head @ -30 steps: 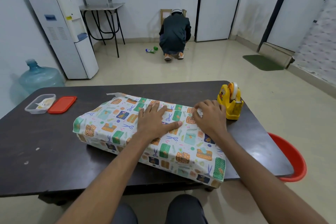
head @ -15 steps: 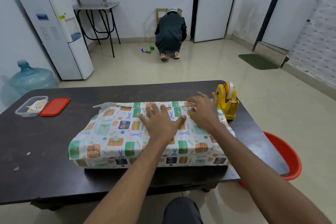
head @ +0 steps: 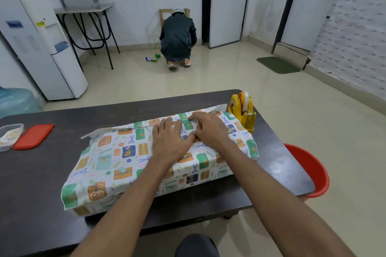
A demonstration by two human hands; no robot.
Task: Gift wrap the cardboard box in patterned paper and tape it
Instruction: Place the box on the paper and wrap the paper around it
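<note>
A flat box covered in patterned paper (head: 117,160) lies on the dark table (head: 37,175); the cardboard itself is hidden. My left hand (head: 170,142) rests flat on the top, fingers spread. My right hand (head: 210,130) lies beside it, thumbs touching, its fingertips pressing the paper's overlapping edge near the far side. A loose paper flap (head: 89,134) sticks out at the far left corner. A yellow tape dispenser (head: 243,110) stands just right of the box's far end.
A clear plastic tub (head: 8,136) and its red lid (head: 33,135) sit at the table's left. A red bucket (head: 313,171) is below the right edge. A person (head: 178,39) crouches on the floor by the far wall. A water dispenser (head: 41,48) stands left.
The wrapped box has turned counter-clockwise, its right end swinging toward the dispenser. Both hands slid toward the far edge, and my right hand now presses the paper seam next to my left.
</note>
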